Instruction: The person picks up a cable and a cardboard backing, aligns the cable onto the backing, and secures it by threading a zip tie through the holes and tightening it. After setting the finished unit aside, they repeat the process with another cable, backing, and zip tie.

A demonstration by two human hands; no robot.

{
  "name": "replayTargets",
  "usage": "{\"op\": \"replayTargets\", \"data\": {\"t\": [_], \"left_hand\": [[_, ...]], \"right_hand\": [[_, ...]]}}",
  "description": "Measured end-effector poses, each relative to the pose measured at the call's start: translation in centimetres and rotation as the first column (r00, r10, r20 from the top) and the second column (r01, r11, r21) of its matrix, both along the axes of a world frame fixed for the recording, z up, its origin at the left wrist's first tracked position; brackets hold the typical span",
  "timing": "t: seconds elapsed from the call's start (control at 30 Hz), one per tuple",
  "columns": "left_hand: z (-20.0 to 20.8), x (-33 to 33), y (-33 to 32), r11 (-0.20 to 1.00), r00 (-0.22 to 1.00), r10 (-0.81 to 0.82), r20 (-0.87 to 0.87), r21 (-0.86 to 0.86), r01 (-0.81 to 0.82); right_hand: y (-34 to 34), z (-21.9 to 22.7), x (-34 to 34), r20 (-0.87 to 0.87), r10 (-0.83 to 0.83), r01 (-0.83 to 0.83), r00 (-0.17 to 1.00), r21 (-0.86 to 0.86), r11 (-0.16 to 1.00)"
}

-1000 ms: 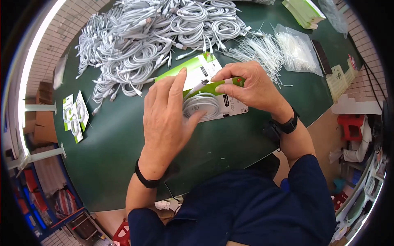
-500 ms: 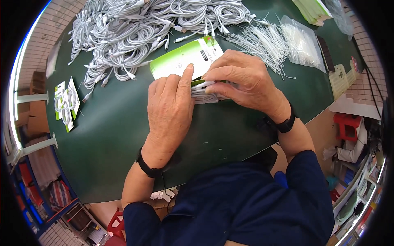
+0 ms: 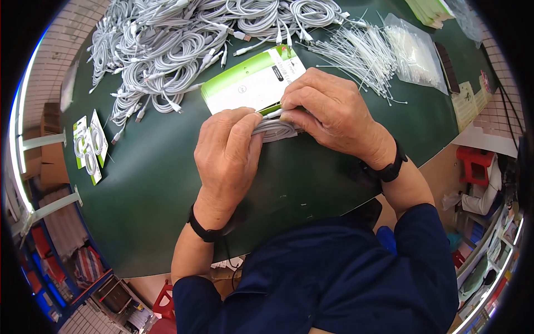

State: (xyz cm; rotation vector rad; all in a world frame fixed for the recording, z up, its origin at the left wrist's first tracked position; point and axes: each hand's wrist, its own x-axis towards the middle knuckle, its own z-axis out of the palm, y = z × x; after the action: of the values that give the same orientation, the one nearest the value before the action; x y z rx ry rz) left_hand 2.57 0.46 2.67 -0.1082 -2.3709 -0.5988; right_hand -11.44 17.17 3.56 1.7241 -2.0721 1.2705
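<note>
A coiled light-grey cable [image 3: 277, 131] lies between my hands, along the near edge of a green and white card [image 3: 247, 86]. My left hand [image 3: 227, 153] grips the coil's left end, its fingers curled in and the thumb hidden. On the other side my right hand [image 3: 334, 114] pinches the right end of the coil and a white connector between thumb and forefinger. A narrow green strip shows between my fingertips, just above the coil. Whether it belongs to the same card I cannot tell.
A large heap of coiled grey cables [image 3: 161, 72] covers the far left. White cable ties [image 3: 361, 61] and a clear bag of ties [image 3: 414, 53] lie far right, beside a dark flat object [image 3: 446, 67]. Carded cables [image 3: 90, 145] rest at left; a card stack [image 3: 428, 12] sits at the back.
My left fingers, stretched over the card before, have curled down onto the coil's left end. My right hand keeps its pinch. The whole view has shifted slightly.
</note>
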Motion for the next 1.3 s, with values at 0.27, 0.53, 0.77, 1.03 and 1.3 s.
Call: {"op": "replayTargets", "data": {"t": [0.27, 0.53, 0.77, 1.03, 1.3], "left_hand": [[-0.5, -0.9, -0.6, 0.994, 0.992, -0.085, -0.095, -0.074, 0.078], [-0.6, -1.1, -0.2, 0.993, 0.994, -0.098, -0.054, -0.072, 0.094], [-0.3, -0.9, -0.2, 0.988, 0.990, -0.135, -0.035, -0.075, 0.132], [-0.4, -0.9, -0.7, 0.984, 0.979, -0.178, -0.097, -0.007, 0.178], [-0.1, -1.0, -0.3, 0.986, 0.984, -0.163, -0.069, -0.048, 0.160]], "right_hand": [[0.3, 0.2, -0.5, 0.036, 0.016, -0.016, 0.999, 0.016, 1.000], [0.6, 0.2, -0.7, 0.069, 0.075, -0.076, 0.995, 0.020, 0.997], [0.9, 0.3, -1.1, 0.064, 0.142, -0.145, 0.988, 0.031, 0.989], [1.1, 0.8, -1.0, 0.069, 0.165, -0.168, 0.984, 0.037, 0.985], [1.3, 0.8, -1.3, 0.044, 0.200, -0.202, 0.979, 0.037, 0.979]]}}
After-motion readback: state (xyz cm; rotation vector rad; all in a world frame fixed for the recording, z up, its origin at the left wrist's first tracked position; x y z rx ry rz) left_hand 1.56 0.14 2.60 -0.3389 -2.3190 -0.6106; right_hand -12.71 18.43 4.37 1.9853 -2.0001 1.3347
